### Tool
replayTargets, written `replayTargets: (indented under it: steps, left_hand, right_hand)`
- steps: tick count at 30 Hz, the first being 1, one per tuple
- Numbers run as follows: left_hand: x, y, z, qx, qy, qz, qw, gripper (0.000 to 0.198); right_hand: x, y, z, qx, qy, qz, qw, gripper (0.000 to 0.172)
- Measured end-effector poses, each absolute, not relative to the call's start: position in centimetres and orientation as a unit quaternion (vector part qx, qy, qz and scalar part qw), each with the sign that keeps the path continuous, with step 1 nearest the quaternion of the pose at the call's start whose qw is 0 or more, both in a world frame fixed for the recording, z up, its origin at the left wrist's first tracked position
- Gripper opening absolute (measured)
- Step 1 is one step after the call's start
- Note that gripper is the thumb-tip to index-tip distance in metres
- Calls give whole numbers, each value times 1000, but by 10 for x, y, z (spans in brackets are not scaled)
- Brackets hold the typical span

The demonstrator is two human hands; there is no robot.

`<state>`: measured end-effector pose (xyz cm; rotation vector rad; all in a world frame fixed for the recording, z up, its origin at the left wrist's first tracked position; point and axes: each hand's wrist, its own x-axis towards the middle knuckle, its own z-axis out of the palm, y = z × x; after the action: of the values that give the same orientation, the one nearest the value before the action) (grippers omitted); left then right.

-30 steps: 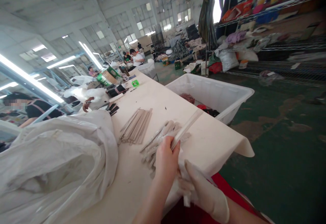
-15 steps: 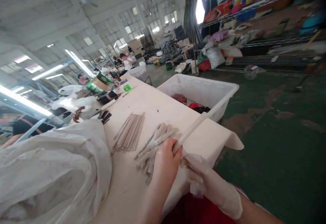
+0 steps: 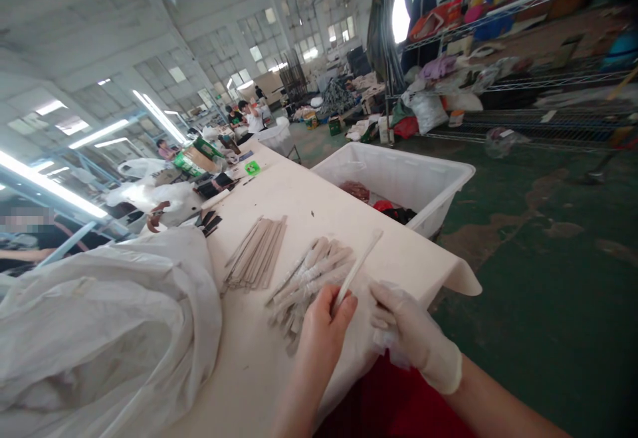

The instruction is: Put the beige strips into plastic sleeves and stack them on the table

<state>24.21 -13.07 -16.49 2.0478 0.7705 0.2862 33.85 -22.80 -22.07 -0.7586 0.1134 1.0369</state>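
My bare left hand (image 3: 326,322) is closed around one end of a narrow pale strip (image 3: 359,264), which points up and away over the table. Just right of it, my right hand (image 3: 411,331) wears a whitish glove with its fingers curled in; crinkled clear film shows about them, and what they hold is hidden. Beyond my left hand lies a loose heap of beige strips (image 3: 319,268), some with shiny clear film around them. Farther left, flat beige strips (image 3: 259,252) lie side by side on the white table (image 3: 294,192).
A large white plastic bag (image 3: 109,331) covers the table's left side. Along the right edge stands a white tub (image 3: 423,189) with red and dark items inside. Wire shelves (image 3: 498,72) stand beyond it. A small green box (image 3: 252,168) sits farther up the table.
My right hand has moved away from my left, leaving a gap between them. The strip in my left hand now reaches less far and stands steeper in view.
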Motion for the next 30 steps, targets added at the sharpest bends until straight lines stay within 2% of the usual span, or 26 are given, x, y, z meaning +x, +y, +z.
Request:
replayTargets:
  steps: [4, 10, 17, 20, 25, 30]
  left_hand:
    - [203, -122, -176, 843, 344, 125, 394, 34]
    - [164, -119, -167, 887, 342, 86, 297, 35]
    - [162, -121, -165, 905, 305, 65, 290, 25]
    - [163, -125, -167, 911, 293, 45, 285, 25]
    - [166, -125, -166, 915, 295, 36, 275, 26]
    - [165, -119, -172, 922, 304, 46, 234, 27]
  right_hand:
    - [362, -227, -224, -293, 130, 466, 825, 38]
    - [365, -222, -231, -230, 113, 487, 835, 33]
    - [359, -220, -243, -292, 27, 491, 820, 32]
    - [357, -218, -243, -344, 63, 463, 814, 38]
    - [352, -215, -235, -417, 14, 400, 816, 33]
    - [351, -215, -236, -423, 9, 397, 815, 41]
